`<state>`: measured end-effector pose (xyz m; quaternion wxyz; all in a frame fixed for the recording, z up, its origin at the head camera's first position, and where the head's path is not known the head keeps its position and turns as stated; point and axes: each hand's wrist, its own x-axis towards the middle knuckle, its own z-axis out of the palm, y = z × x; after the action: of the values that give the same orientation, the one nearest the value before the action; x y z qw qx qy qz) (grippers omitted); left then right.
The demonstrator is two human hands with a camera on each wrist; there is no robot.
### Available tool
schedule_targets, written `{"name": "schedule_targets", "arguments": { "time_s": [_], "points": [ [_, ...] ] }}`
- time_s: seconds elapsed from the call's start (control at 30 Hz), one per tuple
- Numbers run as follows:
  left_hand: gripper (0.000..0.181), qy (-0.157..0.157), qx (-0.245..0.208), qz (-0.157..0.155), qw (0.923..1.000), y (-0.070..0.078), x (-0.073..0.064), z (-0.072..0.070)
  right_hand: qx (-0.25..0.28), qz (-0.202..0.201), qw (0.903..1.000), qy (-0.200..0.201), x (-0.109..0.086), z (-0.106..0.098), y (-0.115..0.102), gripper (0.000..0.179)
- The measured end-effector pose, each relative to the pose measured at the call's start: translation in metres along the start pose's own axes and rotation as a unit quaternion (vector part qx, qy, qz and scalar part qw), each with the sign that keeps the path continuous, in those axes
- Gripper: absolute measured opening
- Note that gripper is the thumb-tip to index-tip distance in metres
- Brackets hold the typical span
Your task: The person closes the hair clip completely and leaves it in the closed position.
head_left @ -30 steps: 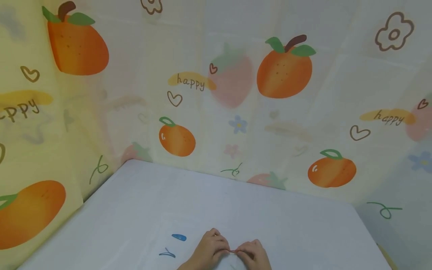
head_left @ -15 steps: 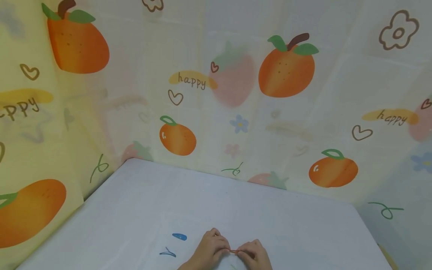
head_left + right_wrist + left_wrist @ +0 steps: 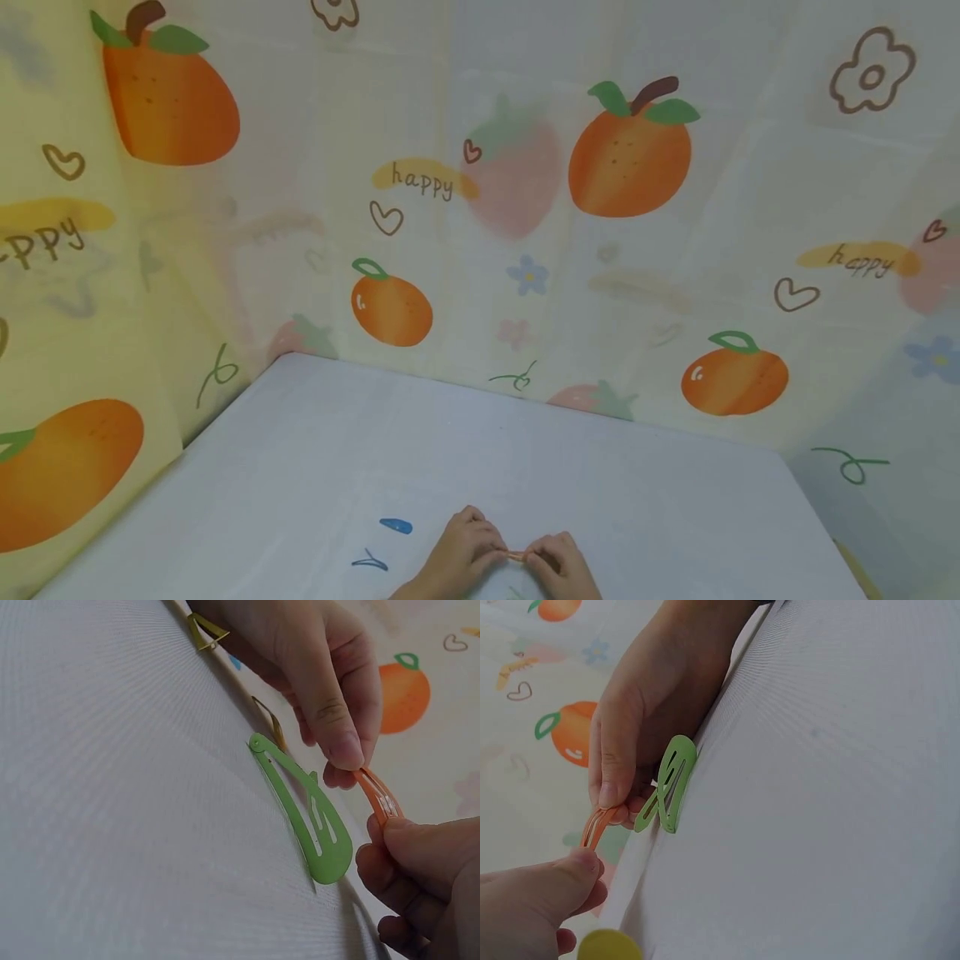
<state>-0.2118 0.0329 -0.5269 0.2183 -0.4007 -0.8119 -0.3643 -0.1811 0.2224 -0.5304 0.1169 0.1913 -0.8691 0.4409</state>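
Note:
An orange snap hair clip (image 3: 381, 796) is held between both hands, above the white table. My left hand (image 3: 463, 550) pinches one end with thumb and fingers, and my right hand (image 3: 561, 565) pinches the other. In the right wrist view the clip's slotted strips show between the fingertips. A green snap hair clip (image 3: 676, 784), sprung open, lies on the table close by the hands; its broad end and crossed strips show in the right wrist view.
Left of the hands lie a blue hair clip (image 3: 396, 526) and a blue sprung-open one (image 3: 369, 562). Yellow clips (image 3: 206, 634) lie beyond my left hand. A fruit-print curtain (image 3: 480, 250) hangs along the table's (image 3: 300, 467) far and left edges.
Both hands stay nearly in place. The orange clip between them shows as a broader strip now than one second ago, when it looked like a thin line.

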Motion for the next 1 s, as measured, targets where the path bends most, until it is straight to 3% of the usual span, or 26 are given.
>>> {"name": "schedule_targets", "arguments": {
  "time_s": [0.23,0.47,0.73,0.83,1.0],
  "points": [
    [0.01,0.016,0.047,0.035,0.9982,-0.001,0.001,0.001,0.003,-0.043,0.9984,0.037,0.002,0.0,-0.012,0.007],
    [0.01,0.045,0.112,0.077,0.9896,-0.004,-0.001,0.002,-0.006,0.036,0.9991,-0.019,0.0,0.0,-0.01,0.01],
    [0.009,0.07,0.138,0.116,0.9812,-0.001,0.002,-0.004,0.011,0.064,0.9976,-0.025,0.0,-0.001,-0.009,0.014],
    [0.01,0.069,0.15,0.111,0.9801,0.002,0.003,-0.008,0.011,0.056,0.9982,-0.018,0.0,0.0,-0.006,0.012],
    [0.008,0.051,0.131,0.073,0.9874,0.006,0.004,-0.011,0.023,0.048,0.9985,-0.011,0.001,0.002,-0.001,0.01]
  ]
}}
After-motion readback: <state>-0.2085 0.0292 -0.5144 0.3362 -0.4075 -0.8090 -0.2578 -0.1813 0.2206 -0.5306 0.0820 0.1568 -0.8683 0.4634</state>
